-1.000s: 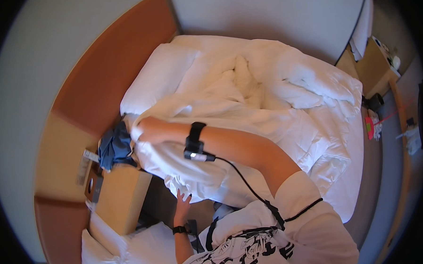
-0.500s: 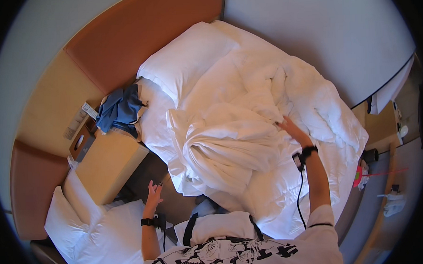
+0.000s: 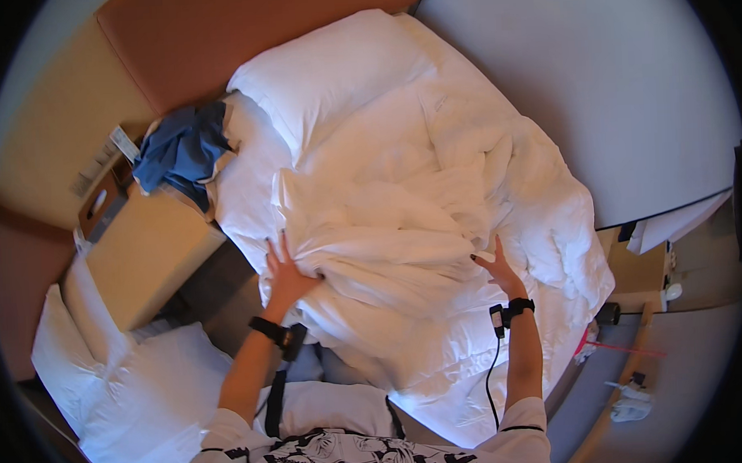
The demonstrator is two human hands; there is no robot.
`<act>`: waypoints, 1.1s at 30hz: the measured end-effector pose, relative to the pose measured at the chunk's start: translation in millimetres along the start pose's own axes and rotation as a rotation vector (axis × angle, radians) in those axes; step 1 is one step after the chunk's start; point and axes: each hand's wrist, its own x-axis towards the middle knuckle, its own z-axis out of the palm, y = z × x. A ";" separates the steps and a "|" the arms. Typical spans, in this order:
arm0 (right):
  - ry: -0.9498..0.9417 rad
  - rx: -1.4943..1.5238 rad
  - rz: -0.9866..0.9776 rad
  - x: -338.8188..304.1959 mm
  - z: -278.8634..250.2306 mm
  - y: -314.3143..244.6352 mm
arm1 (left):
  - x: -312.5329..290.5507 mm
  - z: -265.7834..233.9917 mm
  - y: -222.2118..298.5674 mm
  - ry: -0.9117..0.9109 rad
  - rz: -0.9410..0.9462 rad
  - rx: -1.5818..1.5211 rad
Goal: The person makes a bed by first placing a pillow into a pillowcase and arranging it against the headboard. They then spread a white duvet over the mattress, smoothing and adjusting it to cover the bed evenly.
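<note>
A rumpled white duvet (image 3: pixel 372 256) lies bunched over the bed, its folds thickest in the middle and along the right side. My left hand (image 3: pixel 287 276) is at the duvet's left edge with fingers spread. Over the right part of the folds, my right hand (image 3: pixel 497 267) has its thumb and fingers apart. Whether either palm presses on the cloth I cannot tell. Both wrists wear black straps with small boxes. At the head of the bed rests a white pillow (image 3: pixel 323 76).
Left of the bed stands a wooden nightstand (image 3: pixel 152 249), with blue cloth (image 3: pixel 187 153) heaped beside the pillow and a tissue box (image 3: pixel 103 206). White pillows (image 3: pixel 154 390) sit at the lower left. A grey wall (image 3: pixel 597 89) borders the bed's right side.
My left hand has moved up and right to the duvet's edge. The right hand has shifted down and slightly left. The duvet's bunched middle looks flatter and more spread.
</note>
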 end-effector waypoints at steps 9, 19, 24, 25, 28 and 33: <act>-0.394 0.055 0.041 83.3 31.8 2.7 | 10.6 26.5 -110.1 -0.569 -0.278 -0.559; -0.702 0.247 -0.297 40.7 114.8 -4.1 | 10.1 14.2 -70.2 -0.854 -0.368 -1.113; -0.754 0.086 -0.149 23.2 122.1 -40.9 | 32.3 -19.3 -23.6 -0.959 -0.218 -0.799; -0.745 0.067 -0.175 17.0 124.9 -43.1 | 35.9 -20.9 -22.8 -0.975 -0.203 -0.796; -0.707 -0.017 -0.310 -4.4 143.0 -55.5 | 56.2 -38.6 -22.3 -0.979 -0.167 -0.776; -0.617 -0.251 -0.573 -35.9 170.8 -125.9 | 109.1 -91.7 -23.4 -0.903 -0.094 -0.774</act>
